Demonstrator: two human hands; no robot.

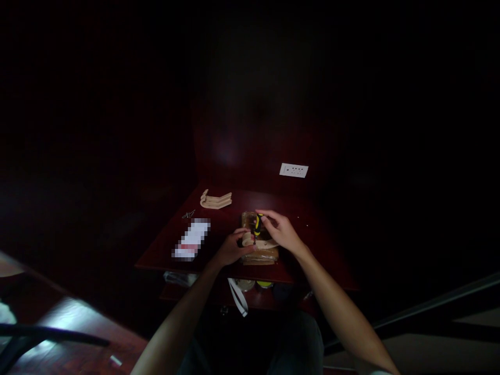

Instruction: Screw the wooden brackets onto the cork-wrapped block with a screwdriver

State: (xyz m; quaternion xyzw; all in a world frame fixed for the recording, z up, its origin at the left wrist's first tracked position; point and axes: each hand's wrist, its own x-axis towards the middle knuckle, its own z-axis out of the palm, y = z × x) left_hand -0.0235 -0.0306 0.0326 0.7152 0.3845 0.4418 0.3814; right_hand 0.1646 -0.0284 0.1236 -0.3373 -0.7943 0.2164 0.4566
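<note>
My right hand is closed on a small screwdriver with a yellow and black handle. The tool stands nearly upright, its lower end over a pale curved wooden piece; whether its tip sits in a screw is too small to tell. My left hand grips the rounded left end of that wooden piece, fingers behind and thumb in front. Under the wood lies a brown package wrapped in clear film, partly hidden by my hands.
More curved wooden pieces lie at the table's back left, with a small cluster of metal screws nearby. A pixelated white sheet is at left. A socket plate is on the back panel. A white strap hangs from the lower shelf.
</note>
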